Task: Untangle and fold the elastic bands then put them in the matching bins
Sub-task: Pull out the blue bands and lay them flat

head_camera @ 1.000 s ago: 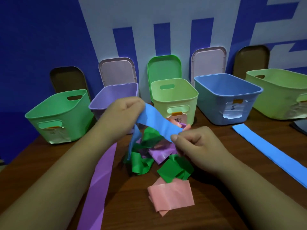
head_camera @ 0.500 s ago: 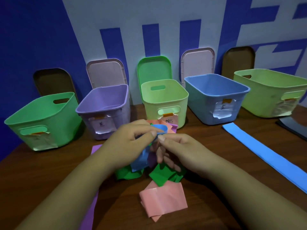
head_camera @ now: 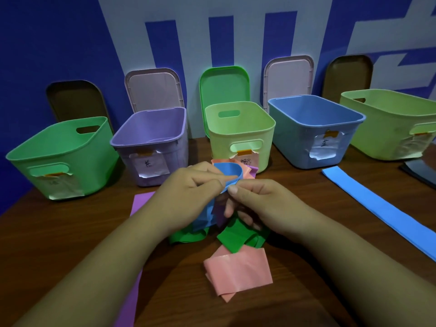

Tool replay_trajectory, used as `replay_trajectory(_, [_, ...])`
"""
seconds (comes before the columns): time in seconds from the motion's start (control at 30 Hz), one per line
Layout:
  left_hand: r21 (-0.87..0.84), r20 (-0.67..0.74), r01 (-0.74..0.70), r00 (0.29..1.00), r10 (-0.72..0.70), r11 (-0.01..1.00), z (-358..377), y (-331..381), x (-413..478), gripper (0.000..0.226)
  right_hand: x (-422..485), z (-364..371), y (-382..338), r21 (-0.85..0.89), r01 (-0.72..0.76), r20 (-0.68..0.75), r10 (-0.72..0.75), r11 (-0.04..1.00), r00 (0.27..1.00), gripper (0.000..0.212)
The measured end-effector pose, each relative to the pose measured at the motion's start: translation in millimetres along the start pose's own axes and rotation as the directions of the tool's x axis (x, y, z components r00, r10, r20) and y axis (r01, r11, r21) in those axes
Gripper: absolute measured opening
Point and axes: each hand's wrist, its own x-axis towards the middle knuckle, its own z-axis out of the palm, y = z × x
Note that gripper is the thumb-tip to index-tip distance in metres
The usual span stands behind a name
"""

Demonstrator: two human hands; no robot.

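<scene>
On my feed, a brown wooden table (head_camera: 70, 232) fills the view. I count five open bins in a row along its far edge. From left to right they are a green bin (head_camera: 59, 161), a purple bin (head_camera: 151, 138), a small pale green bin (head_camera: 240, 133), a blue bin (head_camera: 313, 135) and a large pale green bin (head_camera: 389, 128). Five lids lean on the wall behind them: two brown, two pale pink and one green lid (head_camera: 224, 88).

Two long bands lie flat. A blue strip (head_camera: 382, 208) is at the right, well apart from the pile, and a purple strip (head_camera: 141, 204) lies partly under the left forearm. One tangled pile sits mid-table, showing a green band (head_camera: 233, 237) with purple and pink pieces. A folded pink band (head_camera: 238, 272) lies just in front of it.

Both hands hold one blue band (head_camera: 228, 169) above the pile. The left hand (head_camera: 188, 197) pinches its loop between thumb and forefinger, and the right hand (head_camera: 264, 206) pinches its edge alongside.
</scene>
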Motion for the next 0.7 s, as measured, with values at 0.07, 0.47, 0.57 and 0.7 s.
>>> replay_trajectory(0.07, [0.034,-0.01,-0.021,1.0,0.021,0.999,0.8,0.3,-1.1,0.03,1.7,1.4,-0.6,0.081,-0.018,-0.028,0.021,0.997,0.999,0.036])
replay_trajectory(0.47, [0.068,-0.741,-0.158,0.653,0.156,0.985,-22.9,-1.4,0.3,0.03,13.4,-20.6,-1.8,0.439,-0.071,-0.499,0.309,0.895,0.809,0.025])
replay_trajectory(0.57, [0.353,-0.644,-0.311,0.604,0.47,0.883,-29.3,7.9,-10.5,0.034,16.4,-28.7,-3.3,0.597,0.028,-0.53,0.367,0.802,0.764,0.026])
replay_trajectory(0.7, [0.443,-0.153,-0.599,0.683,0.715,0.667,-29.2,13.6,-18.8,0.046,15.6,-33.8,-6.4,0.766,0.177,-0.495,0.392,0.618,0.775,0.027])
